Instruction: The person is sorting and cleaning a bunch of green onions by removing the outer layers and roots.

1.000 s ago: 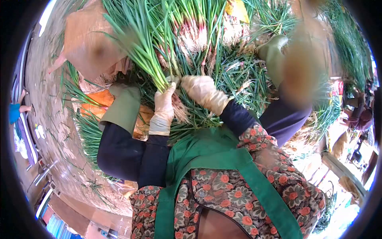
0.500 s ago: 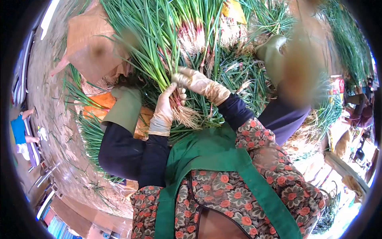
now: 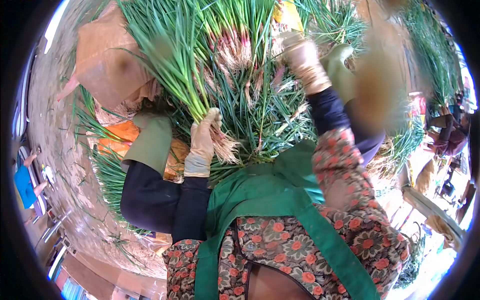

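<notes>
My left hand (image 3: pixel 201 142), in a pale rubber glove, is closed around a bunch of spring onions (image 3: pixel 187 82) just above the roots. Their green leaves point up and to the left, and the stringy roots (image 3: pixel 225 145) hang out below my fingers. Farther out on the right, my gloved right hand (image 3: pixel 301 55) is reaching away from me, its fingers smeared by motion. It is beside the upright row of spring onions (image 3: pixel 232 47) with reddish stem bases and close under a yellow piece of material (image 3: pixel 289 16).
Loose green leaves (image 3: pixel 280 125) cover the ground between my knees. A brown sheet (image 3: pixel 107 55) stands at the upper left, and orange material (image 3: pixel 120 137) lies by my left boot (image 3: pixel 150 142). More green onions (image 3: pixel 435 50) lie at far right, near another person (image 3: pixel 450 137).
My right hand has left the bunch and moved up and to the right. The left hand still grips the spring onions, which have shifted slightly left.
</notes>
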The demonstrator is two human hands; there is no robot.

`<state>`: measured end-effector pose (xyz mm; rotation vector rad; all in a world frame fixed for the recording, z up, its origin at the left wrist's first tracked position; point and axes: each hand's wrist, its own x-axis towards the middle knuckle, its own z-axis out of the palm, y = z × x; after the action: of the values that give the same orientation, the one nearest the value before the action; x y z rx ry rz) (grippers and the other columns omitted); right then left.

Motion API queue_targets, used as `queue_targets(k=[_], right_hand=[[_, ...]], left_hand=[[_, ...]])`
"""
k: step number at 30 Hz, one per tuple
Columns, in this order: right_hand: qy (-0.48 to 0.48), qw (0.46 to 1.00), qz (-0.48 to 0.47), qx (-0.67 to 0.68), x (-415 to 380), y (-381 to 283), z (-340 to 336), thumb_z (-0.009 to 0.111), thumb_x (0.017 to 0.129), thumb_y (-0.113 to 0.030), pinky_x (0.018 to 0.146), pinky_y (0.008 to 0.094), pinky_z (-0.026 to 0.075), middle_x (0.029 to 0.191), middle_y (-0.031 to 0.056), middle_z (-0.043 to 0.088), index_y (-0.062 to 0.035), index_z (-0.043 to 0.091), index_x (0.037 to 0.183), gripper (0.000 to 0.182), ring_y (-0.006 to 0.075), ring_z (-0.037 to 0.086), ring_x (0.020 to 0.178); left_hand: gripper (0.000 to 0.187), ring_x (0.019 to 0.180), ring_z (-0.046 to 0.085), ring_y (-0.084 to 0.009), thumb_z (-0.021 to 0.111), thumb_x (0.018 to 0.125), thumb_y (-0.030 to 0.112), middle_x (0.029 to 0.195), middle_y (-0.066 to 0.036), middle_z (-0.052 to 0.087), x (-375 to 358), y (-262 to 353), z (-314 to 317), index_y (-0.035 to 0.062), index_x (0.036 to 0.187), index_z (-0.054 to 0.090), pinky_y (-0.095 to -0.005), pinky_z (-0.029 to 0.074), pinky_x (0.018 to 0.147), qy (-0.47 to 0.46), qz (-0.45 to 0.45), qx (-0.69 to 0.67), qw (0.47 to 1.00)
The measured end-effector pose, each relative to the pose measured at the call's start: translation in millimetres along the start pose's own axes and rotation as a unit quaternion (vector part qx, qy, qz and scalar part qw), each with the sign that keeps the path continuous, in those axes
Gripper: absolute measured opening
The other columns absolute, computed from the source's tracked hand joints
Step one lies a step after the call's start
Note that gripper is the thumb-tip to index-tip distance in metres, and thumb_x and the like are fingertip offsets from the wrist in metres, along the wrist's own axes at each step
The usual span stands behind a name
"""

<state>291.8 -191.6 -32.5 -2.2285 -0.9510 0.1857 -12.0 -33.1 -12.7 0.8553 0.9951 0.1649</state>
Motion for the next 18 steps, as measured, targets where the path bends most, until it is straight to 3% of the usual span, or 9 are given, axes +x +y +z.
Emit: queue_targets(k=[1,4,7,8,9,11,13,15,18], right_hand=[[0.091,0.977,0.085,0.17,7,44,-30,0.045,0.091,-0.025,0.071,0.0273,0.044,0.086,0.0078,0.061,-0.0025,0.057,0.109,0.031,0.0166,0.056,0.076],[0.151,0.948,0.271,-0.069,18,87,-78,0.047,0.09,-0.026,0.069,0.0343,0.047,0.093,0.0162,0.063,-0.0009,0.054,0.112,0.034,0.0285,0.061,0.079],[0.017,0.978,0.035,-0.203,-6,60,-26,0.05,0.09,-0.028,0.069,0.0354,0.047,0.083,0.0176,0.065,-0.0005,0.062,0.091,0.03,0.0324,0.061,0.076],[-0.069,0.987,0.141,0.016,-17,30,5,0.05,0.09,-0.032,0.07,0.0353,0.047,0.079,0.0174,0.064,-0.0005,0.063,0.085,0.035,0.0317,0.062,0.076],[-0.153,0.93,0.238,0.234,-23,5,36,0.05,0.09,-0.037,0.07,0.0353,0.047,0.074,0.0171,0.064,-0.0006,0.064,0.08,0.04,0.031,0.062,0.076],[-0.265,0.929,0.222,0.132,-23,6,100,0.05,0.089,-0.041,0.068,0.0344,0.047,0.073,0.015,0.064,-0.0004,0.064,0.083,0.043,0.0236,0.063,0.072],[-0.191,0.966,0.168,0.049,-24,-33,111,0.051,0.089,-0.044,0.063,0.0324,0.048,0.07,0.0117,0.064,-0.0008,0.064,0.086,0.045,0.0189,0.061,0.064],[-0.157,0.935,0.128,0.293,-31,-62,137,0.052,0.089,-0.041,0.061,0.0318,0.048,0.071,0.0099,0.063,-0.0024,0.064,0.091,0.04,0.016,0.059,0.064],[-0.3,0.845,0.213,0.388,-27,-130,115,0.059,0.088,-0.034,0.061,0.0258,0.049,0.073,0.0033,0.061,-0.0026,0.059,0.102,0.035,0.0133,0.058,0.065]], left_hand=[[0.028,0.054,0.051,-0.0082,0.06,0.088,0.023,0.066,0.0,0.056,0,3,-4,0.0042,0.108,0.059,-0.0204,0.043,0.048,-0.057,-0.005,-0.043,0.997],[0.033,0.05,0.048,-0.0074,0.056,0.09,0.029,0.062,0.001,0.052,0,3,5,0.0053,0.112,0.057,-0.0205,0.041,0.046,-0.073,-0.027,-0.114,0.99],[0.036,0.049,0.047,-0.0072,0.054,0.091,0.033,0.061,0.001,0.052,2,-1,4,0.0054,0.114,0.055,-0.0205,0.041,0.045,-0.095,-0.029,-0.098,0.99],[0.036,0.049,0.047,-0.0073,0.054,0.091,0.034,0.061,0.0,0.052,4,-2,3,0.005,0.113,0.055,-0.0206,0.041,0.045,-0.095,-0.035,-0.089,0.991],[0.037,0.049,0.047,-0.0074,0.053,0.091,0.034,0.061,0.0,0.052,4,-2,2,0.0047,0.113,0.055,-0.0207,0.04,0.045,-0.094,-0.041,-0.078,0.992],[0.034,0.055,0.054,-0.0097,0.056,0.089,0.032,0.069,-0.002,0.057,3,0,4,0.0026,0.107,0.056,-0.0228,0.046,0.048,-0.061,-0.053,-0.087,0.993],[0.029,0.059,0.054,-0.0096,0.054,0.091,0.028,0.069,0.001,0.055,0,6,5,0.0053,0.11,0.055,-0.0227,0.048,0.054,-0.064,-0.086,-0.073,0.992],[0.028,0.055,0.051,-0.0097,0.054,0.091,0.027,0.066,0.001,0.052,4,3,3,0.0068,0.11,0.055,-0.0242,0.044,0.05,-0.069,-0.087,-0.084,0.99],[0.027,0.052,0.046,-0.0096,0.054,0.091,0.03,0.061,0.003,0.048,5,0,5,0.0084,0.108,0.056,-0.0248,0.04,0.048,-0.1,-0.104,-0.125,0.982]])
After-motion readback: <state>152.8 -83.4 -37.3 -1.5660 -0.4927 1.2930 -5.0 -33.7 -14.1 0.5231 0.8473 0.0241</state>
